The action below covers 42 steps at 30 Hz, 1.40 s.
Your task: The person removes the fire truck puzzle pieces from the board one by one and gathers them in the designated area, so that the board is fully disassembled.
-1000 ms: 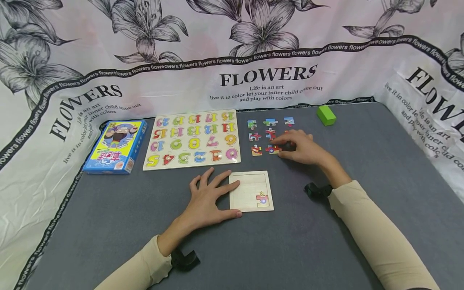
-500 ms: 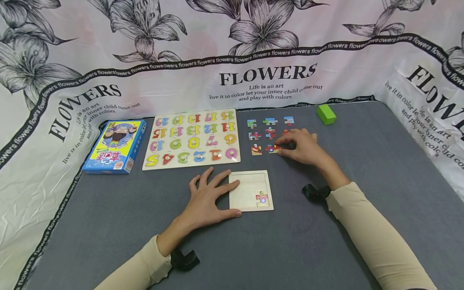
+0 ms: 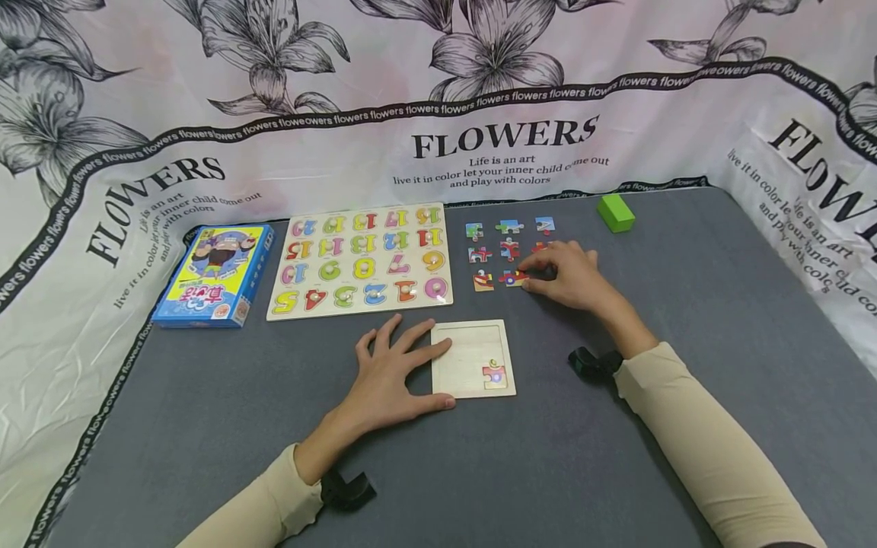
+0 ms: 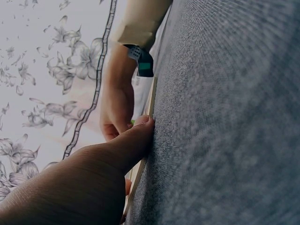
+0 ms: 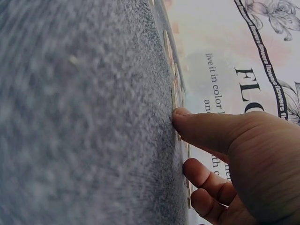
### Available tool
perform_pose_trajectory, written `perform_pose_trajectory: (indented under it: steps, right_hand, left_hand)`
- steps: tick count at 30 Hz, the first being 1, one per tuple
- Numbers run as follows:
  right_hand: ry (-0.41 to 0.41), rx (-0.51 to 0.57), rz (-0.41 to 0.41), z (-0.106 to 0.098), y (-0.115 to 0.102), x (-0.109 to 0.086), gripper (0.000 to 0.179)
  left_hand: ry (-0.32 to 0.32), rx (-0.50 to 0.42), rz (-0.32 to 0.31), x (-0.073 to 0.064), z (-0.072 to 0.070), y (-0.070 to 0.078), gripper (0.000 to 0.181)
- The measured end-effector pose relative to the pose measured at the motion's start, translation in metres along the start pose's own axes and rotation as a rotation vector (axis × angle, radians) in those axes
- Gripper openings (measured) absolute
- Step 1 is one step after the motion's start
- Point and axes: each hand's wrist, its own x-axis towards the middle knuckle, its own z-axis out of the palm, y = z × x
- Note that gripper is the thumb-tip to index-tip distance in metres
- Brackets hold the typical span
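Note:
My left hand (image 3: pixel 385 378) is spread flat at the left side of a square wooden puzzle tray (image 3: pixel 460 358). Its forefinger lies over the tray's left rim and its thumb rests at the near left corner. One puzzle piece (image 3: pixel 494 375) lies in the tray's near right corner. Behind the tray, my right hand (image 3: pixel 572 275) pinches a jigsaw piece with a red car (image 3: pixel 511 279) between thumb and forefinger. The piece lies low at the cloth, its right end covered by the fingertips. In the right wrist view the thumb (image 5: pixel 201 125) touches a piece's edge.
Several loose jigsaw pieces (image 3: pixel 509 227) lie in rows around the right hand, some partly hidden by it. A number board (image 3: pixel 358 262) stands left of them, with a blue and yellow box (image 3: pixel 214 275) beyond. A green block (image 3: pixel 616 213) sits at the back right.
The right hand's thumb and forefinger have closed in on the red car piece; a dark gap between them has narrowed. The left hand and tray stay put. The head view has shifted slightly.

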Motion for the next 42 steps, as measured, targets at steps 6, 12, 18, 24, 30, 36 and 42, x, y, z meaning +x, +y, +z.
perform_pose_trajectory:
  steps: [6,12,18,24,30,36,42]
  right_hand:
    - [0.0,-0.003,-0.004,0.0,-0.001,0.001,0.028]
    - [0.03,0.008,-0.043,-0.001,-0.002,0.001,0.028]
    - [0.043,0.048,-0.101,-0.005,-0.007,0.0,0.027]
    - [-0.003,0.108,-0.214,-0.009,-0.017,-0.005,0.027]
    - [-0.092,0.134,-0.269,-0.006,-0.026,-0.013,0.028]
    - [-0.137,0.169,-0.331,-0.002,-0.034,-0.022,0.025]
    - [-0.205,0.223,-0.343,0.002,-0.043,-0.03,0.026]
  left_hand:
    - [0.006,-0.002,0.0,0.0,0.0,0.0,0.081]
    - [0.003,-0.003,-0.001,0.0,0.0,0.0,0.081]
    - [0.005,-0.009,-0.001,0.0,-0.001,0.001,0.081]
    - [0.002,-0.011,-0.003,0.001,-0.001,0.002,0.081]
    - [-0.004,-0.006,-0.005,0.001,-0.001,0.001,0.081]
    - [0.008,-0.002,0.011,0.001,-0.001,0.001,0.081]
    - [0.006,0.009,0.017,0.001,-0.002,0.001,0.082]
